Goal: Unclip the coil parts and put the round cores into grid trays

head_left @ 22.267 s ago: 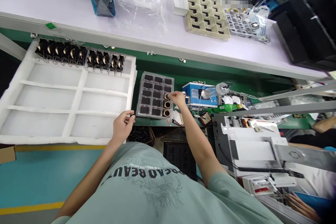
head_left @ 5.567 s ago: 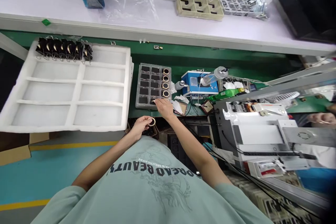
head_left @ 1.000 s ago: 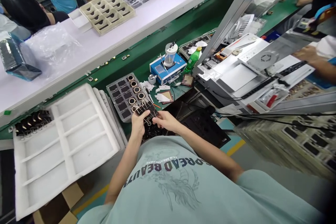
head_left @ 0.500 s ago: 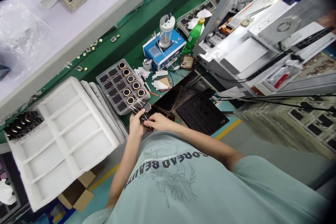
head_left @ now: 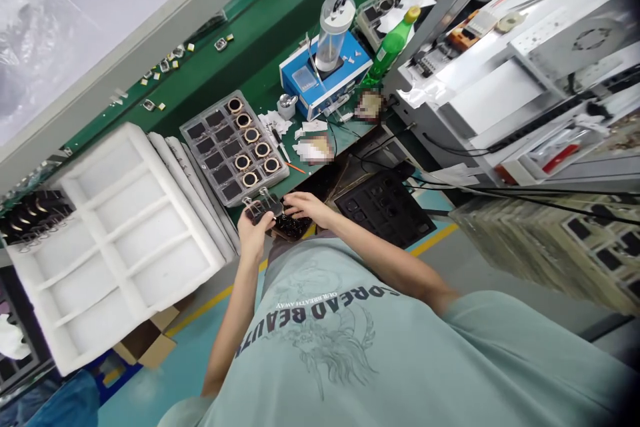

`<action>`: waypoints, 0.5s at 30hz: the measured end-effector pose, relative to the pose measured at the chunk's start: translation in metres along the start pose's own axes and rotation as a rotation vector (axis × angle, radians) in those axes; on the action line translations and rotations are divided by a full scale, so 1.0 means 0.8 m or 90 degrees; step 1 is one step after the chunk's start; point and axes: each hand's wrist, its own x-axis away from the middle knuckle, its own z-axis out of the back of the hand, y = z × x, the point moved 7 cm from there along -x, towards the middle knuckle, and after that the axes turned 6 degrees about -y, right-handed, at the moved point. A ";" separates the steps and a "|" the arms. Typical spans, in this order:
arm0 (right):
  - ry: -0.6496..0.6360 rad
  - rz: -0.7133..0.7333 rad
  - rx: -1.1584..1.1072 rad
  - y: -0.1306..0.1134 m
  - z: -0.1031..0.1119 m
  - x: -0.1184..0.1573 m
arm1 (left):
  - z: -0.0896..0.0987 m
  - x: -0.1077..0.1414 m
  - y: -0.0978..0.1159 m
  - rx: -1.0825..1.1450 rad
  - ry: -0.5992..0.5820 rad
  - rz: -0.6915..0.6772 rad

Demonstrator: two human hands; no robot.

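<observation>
Binder clip (head_left: 261,204) in closed left hand (head_left: 253,235), right hand (head_left: 306,205) curled over dark parts box (head_left: 290,227)

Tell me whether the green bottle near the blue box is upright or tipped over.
Upright. The green bottle stands on its base, yellow cap on top, beside the blue box.

You stand at a green table (head_left: 280,27) under a pale shelf (head_left: 125,20) that runs along its far edge. The floor (head_left: 165,373) below is teal with a yellow line (head_left: 210,307). A grey metal post (head_left: 450,0) slants up on your right.
</observation>
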 end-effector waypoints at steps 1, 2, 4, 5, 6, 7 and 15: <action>-0.033 0.030 -0.073 -0.012 -0.001 0.005 | -0.006 0.002 -0.002 -0.047 -0.035 0.003; -0.057 0.058 -0.116 -0.024 -0.001 0.011 | -0.014 0.003 -0.004 -0.088 -0.072 0.005; -0.063 0.110 -0.125 -0.044 0.001 0.022 | -0.027 0.006 -0.007 -0.145 -0.127 0.001; -0.048 0.129 -0.113 -0.050 0.004 0.025 | -0.032 0.007 -0.007 -0.159 -0.139 -0.003; -0.023 0.143 -0.104 -0.055 0.009 0.028 | -0.037 0.007 -0.007 -0.165 -0.147 -0.006; 0.006 0.153 -0.101 -0.058 0.015 0.030 | -0.040 0.007 -0.006 -0.167 -0.155 -0.005; -0.103 0.139 -0.082 -0.083 0.025 0.041 | -0.061 0.010 -0.004 -0.185 -0.295 0.043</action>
